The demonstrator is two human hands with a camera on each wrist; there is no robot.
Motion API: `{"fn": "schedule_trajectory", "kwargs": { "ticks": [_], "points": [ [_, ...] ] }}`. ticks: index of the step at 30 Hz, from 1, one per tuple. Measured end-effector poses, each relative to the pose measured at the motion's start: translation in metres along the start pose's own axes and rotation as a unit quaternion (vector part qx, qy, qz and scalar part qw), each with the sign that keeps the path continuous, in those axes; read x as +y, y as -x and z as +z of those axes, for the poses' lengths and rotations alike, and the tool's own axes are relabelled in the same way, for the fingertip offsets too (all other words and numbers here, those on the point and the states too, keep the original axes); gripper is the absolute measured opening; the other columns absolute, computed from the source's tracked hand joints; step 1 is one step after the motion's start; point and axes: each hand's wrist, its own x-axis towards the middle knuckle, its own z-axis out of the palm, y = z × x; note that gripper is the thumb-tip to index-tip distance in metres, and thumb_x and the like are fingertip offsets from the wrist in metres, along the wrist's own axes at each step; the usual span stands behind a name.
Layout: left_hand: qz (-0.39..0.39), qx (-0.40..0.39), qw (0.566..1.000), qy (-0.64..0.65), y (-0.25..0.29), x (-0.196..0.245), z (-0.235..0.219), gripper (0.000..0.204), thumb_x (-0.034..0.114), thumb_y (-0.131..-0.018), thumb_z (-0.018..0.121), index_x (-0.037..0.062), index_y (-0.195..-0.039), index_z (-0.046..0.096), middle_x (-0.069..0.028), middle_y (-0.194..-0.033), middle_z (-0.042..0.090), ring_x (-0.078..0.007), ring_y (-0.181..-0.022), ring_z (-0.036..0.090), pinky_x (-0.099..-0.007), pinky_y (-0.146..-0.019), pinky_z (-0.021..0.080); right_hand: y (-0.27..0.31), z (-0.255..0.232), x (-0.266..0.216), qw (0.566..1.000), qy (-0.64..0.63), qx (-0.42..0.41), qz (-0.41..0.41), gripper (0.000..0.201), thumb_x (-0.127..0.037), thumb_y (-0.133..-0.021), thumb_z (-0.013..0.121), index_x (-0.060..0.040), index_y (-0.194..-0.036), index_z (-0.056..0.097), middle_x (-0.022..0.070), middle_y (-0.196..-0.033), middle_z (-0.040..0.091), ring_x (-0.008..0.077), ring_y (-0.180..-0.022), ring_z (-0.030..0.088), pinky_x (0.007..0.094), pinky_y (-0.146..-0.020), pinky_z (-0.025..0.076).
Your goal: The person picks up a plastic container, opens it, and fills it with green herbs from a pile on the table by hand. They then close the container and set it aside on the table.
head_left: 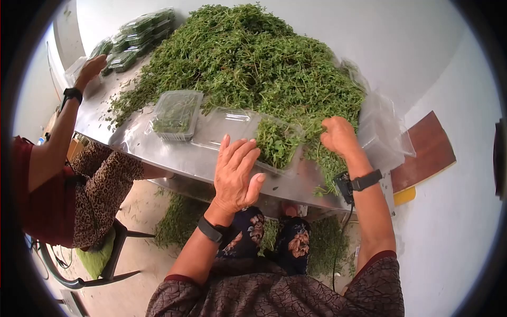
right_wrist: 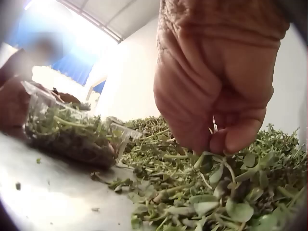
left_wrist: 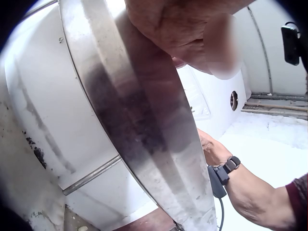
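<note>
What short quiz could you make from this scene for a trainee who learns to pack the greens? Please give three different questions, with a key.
1. Which hand is pinching some of the greens?
2. True or false: the open box has nothing in it.
3. In the head view, where are the stacked boxes?
a) on the floor
b) on the table, left of the big pile
c) on a chair

Key: 1. The right hand. 2. False; greens lie in its right part. 3. b.
</note>
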Motion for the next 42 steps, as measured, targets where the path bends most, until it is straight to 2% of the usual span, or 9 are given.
{"fn": "schedule_trajectory", "kwargs": {
  "ticks": [5,8,14,19,21,29,31,32,42],
  "points": [
    [-0.016,0.012,1.000,0.010,0.000,0.002,0.003,0.046,0.038,-0.090,0.042,-0.0009,-0.105,0.061,-0.0160,-0.115,0.059,-0.0354,-0.113,0.052,-0.0545,-0.109,0.024,-0.005,-0.047,-0.006,0.988,-0.110,0.005,0.110,0.010,-0.001,-0.067,0.059,0.0035,-0.062,0.052,0.0129,-0.048,0.041,0.0194,-0.046,0.043,0.0340,-0.047,0.040],
    [-0.017,0.016,1.000,0.009,0.000,0.002,0.003,0.045,0.037,-0.090,0.042,-0.0010,-0.105,0.061,-0.0159,-0.115,0.059,-0.0355,-0.113,0.052,-0.0546,-0.109,0.024,-0.006,-0.078,-0.021,0.932,-0.321,-0.022,0.168,0.012,-0.003,-0.073,0.061,-0.0005,-0.063,0.055,0.0000,-0.054,0.050,0.0077,-0.049,0.049,0.0239,-0.040,0.039],
    [-0.021,0.018,1.000,0.012,0.000,0.002,0.003,0.047,0.038,-0.091,0.042,-0.0012,-0.106,0.061,-0.0159,-0.116,0.059,-0.0357,-0.113,0.051,-0.0549,-0.109,0.024,-0.003,-0.090,-0.066,0.884,-0.435,-0.061,0.157,0.012,-0.006,-0.078,0.063,-0.0001,-0.068,0.059,0.0014,-0.062,0.057,0.0062,-0.052,0.053,0.0208,-0.042,0.045],
    [-0.028,0.025,0.999,0.012,0.000,0.001,0.002,0.049,0.040,-0.091,0.041,-0.0011,-0.109,0.061,-0.0161,-0.117,0.059,-0.0362,-0.114,0.051,-0.0550,-0.109,0.024,0.004,-0.070,-0.092,0.869,-0.447,-0.135,0.166,0.021,-0.016,-0.086,0.064,0.0051,-0.086,0.064,0.0040,-0.066,0.059,0.0084,-0.060,0.059,0.0211,-0.047,0.048],
    [-0.013,0.025,1.000,0.011,0.000,0.000,0.001,0.042,0.029,-0.083,0.053,-0.0020,-0.112,0.058,-0.0156,-0.118,0.057,-0.0351,-0.114,0.050,-0.0532,-0.110,0.025,0.012,-0.068,-0.099,0.865,-0.459,-0.062,0.192,0.027,-0.017,-0.087,0.063,0.0078,-0.098,0.063,0.0040,-0.066,0.060,0.0098,-0.063,0.060,0.0220,-0.051,0.049],
    [-0.022,0.031,0.999,0.019,0.001,0.000,0.002,0.043,0.032,-0.088,0.049,-0.0020,-0.112,0.058,-0.0158,-0.119,0.056,-0.0350,-0.115,0.049,-0.0526,-0.110,0.024,0.066,-0.050,-0.091,0.950,-0.281,-0.017,0.132,0.038,-0.014,-0.086,0.062,0.0013,-0.120,0.056,0.0207,-0.107,0.065,0.0257,-0.078,0.065,0.0355,-0.075,0.052],
    [-0.021,0.030,0.999,0.015,0.001,0.000,0.002,0.043,0.033,-0.089,0.047,-0.0021,-0.113,0.058,-0.0159,-0.119,0.056,-0.0351,-0.115,0.049,-0.0526,-0.110,0.024,0.076,-0.044,-0.096,0.984,-0.153,0.074,-0.054,0.040,-0.014,-0.084,0.064,-0.0006,-0.121,0.057,0.0215,-0.120,0.059,0.0319,-0.096,0.062,0.0392,-0.088,0.048],
    [-0.021,0.032,0.999,0.013,0.000,0.000,0.002,0.044,0.034,-0.091,0.045,-0.0021,-0.113,0.058,-0.0162,-0.120,0.056,-0.0352,-0.116,0.049,-0.0526,-0.110,0.023,0.080,-0.042,-0.102,0.976,-0.207,0.047,-0.045,0.041,-0.013,-0.082,0.065,-0.0018,-0.121,0.058,0.0180,-0.128,0.054,0.0335,-0.112,0.053,0.0411,-0.098,0.041],
    [-0.052,0.028,0.998,-0.020,-0.003,0.001,0.004,0.054,0.039,-0.095,0.032,-0.0015,-0.123,0.054,-0.0174,-0.126,0.055,-0.0350,-0.122,0.046,-0.0537,-0.112,0.017,0.078,-0.019,-0.125,0.980,-0.146,0.052,-0.124,0.036,-0.018,-0.084,0.064,0.0012,-0.114,0.060,0.0155,-0.118,0.060,0.0345,-0.117,0.048,0.0494,-0.103,0.032]
  ]
}}
